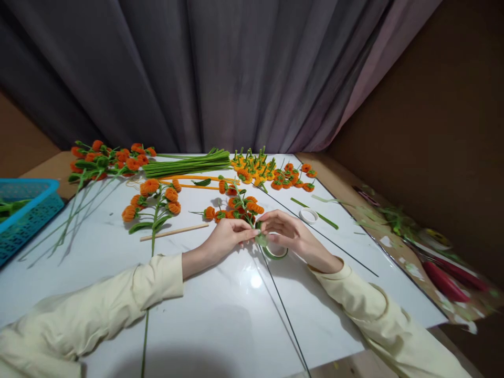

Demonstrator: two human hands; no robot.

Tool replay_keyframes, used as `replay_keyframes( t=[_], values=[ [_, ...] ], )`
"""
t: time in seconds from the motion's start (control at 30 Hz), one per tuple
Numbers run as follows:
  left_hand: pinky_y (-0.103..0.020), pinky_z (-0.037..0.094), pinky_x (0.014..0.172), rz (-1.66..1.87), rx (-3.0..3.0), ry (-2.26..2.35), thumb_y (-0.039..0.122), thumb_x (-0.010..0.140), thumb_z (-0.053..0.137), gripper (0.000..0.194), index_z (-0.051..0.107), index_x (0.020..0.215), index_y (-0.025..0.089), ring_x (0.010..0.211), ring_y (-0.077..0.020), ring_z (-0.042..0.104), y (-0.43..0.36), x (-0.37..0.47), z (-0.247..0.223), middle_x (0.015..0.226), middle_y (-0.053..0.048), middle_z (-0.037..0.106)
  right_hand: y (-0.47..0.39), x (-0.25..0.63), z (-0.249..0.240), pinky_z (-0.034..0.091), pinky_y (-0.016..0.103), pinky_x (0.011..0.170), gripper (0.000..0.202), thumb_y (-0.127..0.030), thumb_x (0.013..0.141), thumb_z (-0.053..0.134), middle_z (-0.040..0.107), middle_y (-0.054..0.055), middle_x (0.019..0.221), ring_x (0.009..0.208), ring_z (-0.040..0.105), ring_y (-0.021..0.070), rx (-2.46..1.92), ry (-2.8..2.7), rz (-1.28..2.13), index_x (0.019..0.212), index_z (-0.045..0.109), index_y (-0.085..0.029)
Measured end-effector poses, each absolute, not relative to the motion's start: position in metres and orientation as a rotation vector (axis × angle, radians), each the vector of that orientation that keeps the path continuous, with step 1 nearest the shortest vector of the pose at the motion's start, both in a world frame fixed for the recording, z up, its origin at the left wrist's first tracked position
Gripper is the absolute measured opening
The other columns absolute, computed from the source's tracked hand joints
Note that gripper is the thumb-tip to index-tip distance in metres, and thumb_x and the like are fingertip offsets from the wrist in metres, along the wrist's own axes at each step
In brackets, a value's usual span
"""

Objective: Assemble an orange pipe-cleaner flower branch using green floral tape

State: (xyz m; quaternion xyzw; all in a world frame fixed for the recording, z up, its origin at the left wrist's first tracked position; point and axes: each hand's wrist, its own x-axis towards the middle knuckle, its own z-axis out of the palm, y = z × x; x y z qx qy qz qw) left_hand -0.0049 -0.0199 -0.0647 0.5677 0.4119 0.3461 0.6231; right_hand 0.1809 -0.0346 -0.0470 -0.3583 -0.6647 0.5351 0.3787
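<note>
My left hand point(232, 233) is closed in a pinch on the stem of a flower spray point(252, 206) made of fuzzy orange blooms and green leaves. Below the hands, its dark wire stem point(284, 307) slants toward the table's front edge. Close by on the right, my right hand point(286, 232) has its fingers curled on green floral tape point(260, 237) at the stem. The tape roll point(275, 252) shows just under that hand; whether it touches the table I cannot tell. Fingertips partly hide the wrapped spot.
A finished-looking orange flower stem point(156, 210) lies at left beside a wooden stick point(173, 232). Behind are green pipe cleaners point(189, 163), yellow-orange blooms point(255, 169) and more flower sprays point(106, 160). A blue basket point(31, 226) stands far left; red-handled pliers point(444, 281) lie right.
</note>
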Motion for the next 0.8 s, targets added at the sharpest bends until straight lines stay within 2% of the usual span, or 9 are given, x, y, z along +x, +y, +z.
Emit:
replay_keyframes(
  t=[0.17,0.3,0.43,0.8],
  values=[
    [-0.022,0.035,0.051,0.8,1.318,0.951,0.043,0.065,0.073,0.031,0.063,0.06,0.013,0.05,-0.0091,0.044,-0.019,-0.005,-0.066,0.054,0.002,0.056,-0.038,0.178,-0.052,0.049,0.03,0.075,0.041,-0.025,0.067,0.079,0.055,0.001,0.088,0.08,0.057,0.0156,-0.951,-1.815,1.152,0.089,0.045,-0.022],
    [-0.022,0.034,0.05,0.801,1.314,0.963,0.042,0.065,0.073,0.031,0.062,0.059,0.013,0.05,-0.009,0.044,-0.02,-0.004,-0.065,0.053,0.003,0.054,-0.036,0.177,-0.057,0.047,0.031,0.073,0.03,-0.028,0.071,0.077,0.057,0.002,0.083,0.077,0.056,0.0161,-0.976,-1.944,0.96,0.08,0.05,-0.02],
    [-0.022,0.034,0.05,0.796,1.316,0.971,0.041,0.062,0.075,0.031,0.062,0.058,0.013,0.05,-0.0091,0.044,-0.021,-0.004,-0.063,0.052,0.002,0.054,-0.036,0.178,-0.055,0.046,0.03,0.073,0.021,-0.029,0.075,0.074,0.061,0.005,0.082,0.076,0.058,0.0166,-0.919,-1.967,0.913,0.075,0.056,-0.018],
    [-0.021,0.034,0.048,0.805,1.347,0.982,0.036,0.067,0.069,0.025,0.062,0.058,0.013,0.05,-0.009,0.043,-0.023,-0.003,-0.065,0.052,0.003,0.053,-0.042,0.174,-0.045,0.044,0.029,0.066,0.03,-0.038,0.078,0.069,0.059,0.003,0.072,0.067,0.054,0.0151,-1.041,-1.897,1.047,0.061,0.055,-0.017]
  ],
)
